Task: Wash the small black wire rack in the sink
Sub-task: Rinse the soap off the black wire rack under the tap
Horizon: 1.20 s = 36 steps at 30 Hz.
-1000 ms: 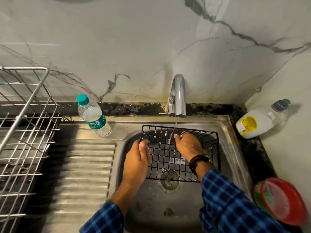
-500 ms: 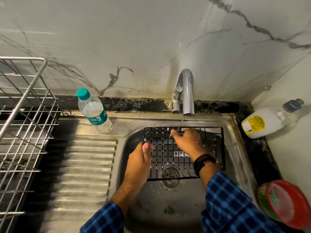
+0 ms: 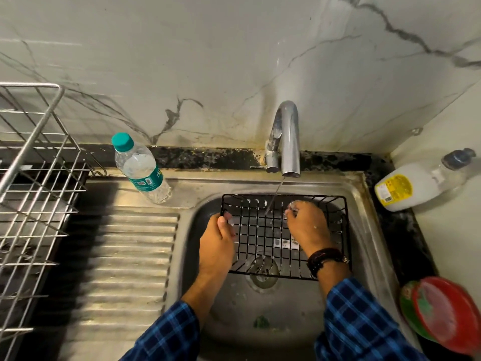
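Left hand grips black wire rack by its left rim.
Right hand pinches its far wires under the faucet.

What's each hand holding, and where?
The left hand grips the black wire rack by its left rim. The right hand touches wires near its back wall with curled fingers; whether it grips cannot be told.

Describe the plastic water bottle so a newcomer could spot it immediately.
Start at the steel sink with its chrome faucet. Left of the faucet, on the sink's back ledge, stands the water bottle. It alone is clear with a teal cap and label; the white bottle at far right has a yellow label.
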Each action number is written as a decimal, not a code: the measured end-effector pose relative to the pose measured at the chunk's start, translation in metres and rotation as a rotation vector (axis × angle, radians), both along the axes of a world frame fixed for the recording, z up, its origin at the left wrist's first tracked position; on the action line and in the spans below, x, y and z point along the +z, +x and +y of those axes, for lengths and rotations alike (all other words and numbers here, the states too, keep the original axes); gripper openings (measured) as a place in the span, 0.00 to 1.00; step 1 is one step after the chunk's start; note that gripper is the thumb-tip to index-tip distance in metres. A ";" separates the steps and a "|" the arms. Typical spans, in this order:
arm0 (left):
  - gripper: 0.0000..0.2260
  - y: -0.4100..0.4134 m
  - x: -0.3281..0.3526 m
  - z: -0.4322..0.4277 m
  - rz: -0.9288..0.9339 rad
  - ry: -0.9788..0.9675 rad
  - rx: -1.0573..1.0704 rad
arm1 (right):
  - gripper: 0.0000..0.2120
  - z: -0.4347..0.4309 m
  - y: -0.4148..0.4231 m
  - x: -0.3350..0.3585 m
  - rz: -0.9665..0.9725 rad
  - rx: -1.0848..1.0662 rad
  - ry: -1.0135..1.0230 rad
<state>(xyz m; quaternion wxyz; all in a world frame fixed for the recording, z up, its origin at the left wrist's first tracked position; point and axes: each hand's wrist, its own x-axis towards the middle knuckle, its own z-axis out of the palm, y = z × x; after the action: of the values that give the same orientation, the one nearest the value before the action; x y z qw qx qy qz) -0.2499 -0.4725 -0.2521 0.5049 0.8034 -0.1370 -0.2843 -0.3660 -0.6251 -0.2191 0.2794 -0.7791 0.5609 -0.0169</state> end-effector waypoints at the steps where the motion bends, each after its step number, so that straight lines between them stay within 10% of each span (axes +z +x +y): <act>1: 0.13 0.001 -0.001 -0.002 0.013 0.019 -0.019 | 0.08 -0.005 -0.002 0.004 0.027 0.016 0.001; 12: 0.08 -0.025 -0.011 -0.029 -0.044 0.087 -0.158 | 0.15 -0.013 -0.043 0.029 0.194 -0.018 -0.114; 15: 0.21 -0.026 -0.006 -0.028 -0.074 0.017 -0.235 | 0.17 -0.010 -0.047 0.027 0.170 -0.037 -0.084; 21: 0.24 0.000 -0.008 -0.029 0.712 -0.135 -0.222 | 0.16 -0.012 -0.040 0.031 0.055 -0.035 -0.102; 36: 0.19 -0.014 -0.017 -0.049 0.364 -0.197 -0.087 | 0.22 -0.019 -0.046 0.026 0.021 -0.048 -0.060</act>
<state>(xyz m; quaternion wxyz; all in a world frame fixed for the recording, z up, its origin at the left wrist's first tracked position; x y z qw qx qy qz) -0.2634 -0.5218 -0.2695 0.5848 0.6789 -0.1050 -0.4315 -0.4121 -0.6442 -0.1934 0.2495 -0.7736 0.5816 -0.0325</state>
